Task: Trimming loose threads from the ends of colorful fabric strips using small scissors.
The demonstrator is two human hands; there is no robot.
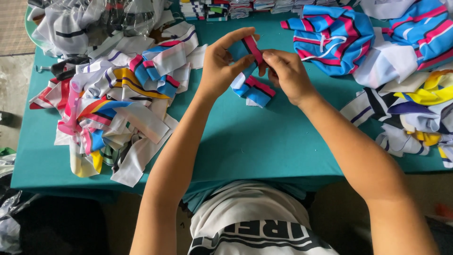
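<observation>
Both hands, left hand (222, 63) & right hand (285, 73), pinch a blue-pink striped fabric strip (250, 71) just above the teal bench (264, 137), btwn scrap piles; best keep edges aligned, grip close to the fold.

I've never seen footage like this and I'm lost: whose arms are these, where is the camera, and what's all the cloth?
The single picture comes from a camera worn on a person's head, looking down at their own bare hands over a teal-covered table. The left hand and right hand together pinch a folded striped fabric strip in blue, pink and white. A heap of similar strips lies on the left. Striped blue garments and more pieces lie on the right, and folded stacks sit along the far edge.
</observation>
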